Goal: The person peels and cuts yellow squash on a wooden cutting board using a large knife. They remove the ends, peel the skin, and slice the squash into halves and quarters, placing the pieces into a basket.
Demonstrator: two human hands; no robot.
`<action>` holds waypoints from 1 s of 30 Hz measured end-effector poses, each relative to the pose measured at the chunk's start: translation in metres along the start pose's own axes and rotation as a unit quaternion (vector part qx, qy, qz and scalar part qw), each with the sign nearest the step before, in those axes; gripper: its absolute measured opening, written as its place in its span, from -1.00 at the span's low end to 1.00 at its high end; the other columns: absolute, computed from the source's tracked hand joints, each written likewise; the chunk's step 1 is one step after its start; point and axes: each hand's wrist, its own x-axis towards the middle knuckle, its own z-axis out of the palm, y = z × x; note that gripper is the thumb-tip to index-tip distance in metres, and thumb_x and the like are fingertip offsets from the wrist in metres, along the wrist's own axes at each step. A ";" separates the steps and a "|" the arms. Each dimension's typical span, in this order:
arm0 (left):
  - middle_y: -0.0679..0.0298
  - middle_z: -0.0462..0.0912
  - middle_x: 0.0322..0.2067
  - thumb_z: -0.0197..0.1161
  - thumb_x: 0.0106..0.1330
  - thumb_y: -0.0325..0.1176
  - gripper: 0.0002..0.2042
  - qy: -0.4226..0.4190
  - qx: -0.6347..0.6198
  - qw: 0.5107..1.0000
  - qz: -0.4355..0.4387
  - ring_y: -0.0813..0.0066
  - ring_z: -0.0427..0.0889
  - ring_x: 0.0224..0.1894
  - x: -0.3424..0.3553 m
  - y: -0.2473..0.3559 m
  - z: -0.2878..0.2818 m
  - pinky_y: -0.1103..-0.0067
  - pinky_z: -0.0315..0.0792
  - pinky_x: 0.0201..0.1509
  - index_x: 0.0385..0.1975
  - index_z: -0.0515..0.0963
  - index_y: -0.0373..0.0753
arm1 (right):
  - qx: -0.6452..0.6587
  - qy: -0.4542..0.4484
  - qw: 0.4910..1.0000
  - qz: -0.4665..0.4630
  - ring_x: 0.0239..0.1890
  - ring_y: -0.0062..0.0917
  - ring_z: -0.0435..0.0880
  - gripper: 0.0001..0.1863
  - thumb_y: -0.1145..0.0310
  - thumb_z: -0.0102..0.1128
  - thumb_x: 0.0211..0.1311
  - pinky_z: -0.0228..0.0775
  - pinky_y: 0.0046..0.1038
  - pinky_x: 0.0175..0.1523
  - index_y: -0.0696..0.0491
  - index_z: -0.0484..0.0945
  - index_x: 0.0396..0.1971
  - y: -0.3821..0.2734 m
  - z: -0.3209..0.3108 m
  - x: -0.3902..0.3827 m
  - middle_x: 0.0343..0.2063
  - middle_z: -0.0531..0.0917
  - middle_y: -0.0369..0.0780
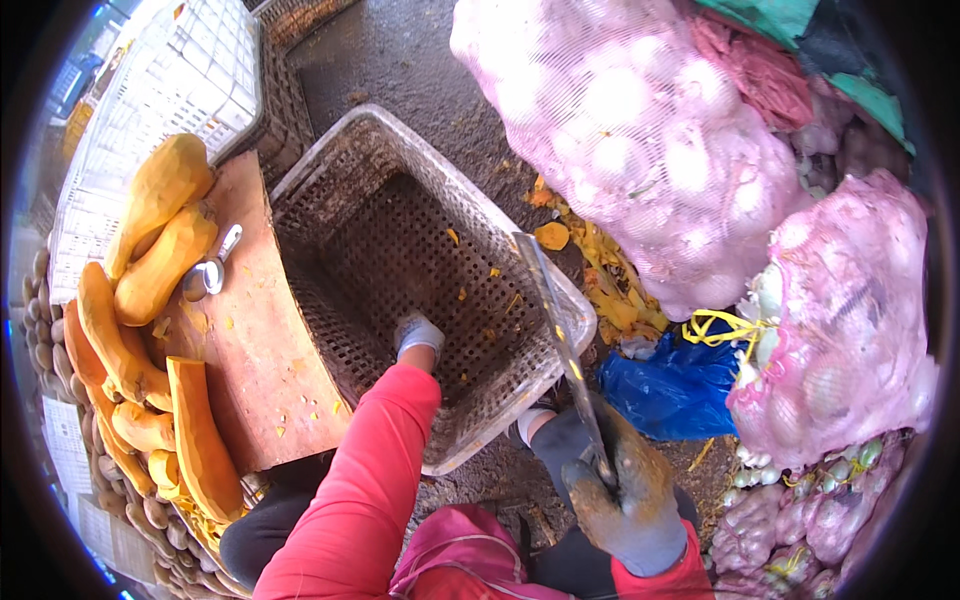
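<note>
My right hand (625,490), in a dirty grey work glove, is closed around the handle of a long knife (556,322). Its blade is seen nearly edge-on and points up over the right rim of a crate, with orange bits stuck to it. My left hand (420,335), in a pale glove, reaches down inside this brown plastic crate (490,190). Its fingers are mostly hidden, and nothing shows in them. Orange crumbs lie on the crate's perforated bottom. Peeled butternut squashes (205,435) lie beside and on a wooden board (262,400) at the left, near a metal spoon (207,275).
White mesh crates (205,60) stand at the far left. Orange peelings (620,300) litter the wet floor right of the crate, beside a blue plastic bag (660,390). Large pink net sacks of onions (620,150) fill the right. Brown roundish produce (150,510) is heaped lower left.
</note>
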 end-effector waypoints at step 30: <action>0.01 0.56 0.19 0.67 -0.10 -0.18 -0.03 -0.120 -0.271 0.950 0.099 0.02 0.61 0.15 0.025 -0.017 0.076 0.27 0.52 0.24 0.37 0.26 -0.23 | 0.047 -0.006 0.995 -0.092 -0.21 -0.19 0.63 -0.43 0.45 0.26 0.25 0.51 -0.29 -0.11 0.28 0.40 0.26 0.017 -0.010 0.019 -0.15 0.61 0.02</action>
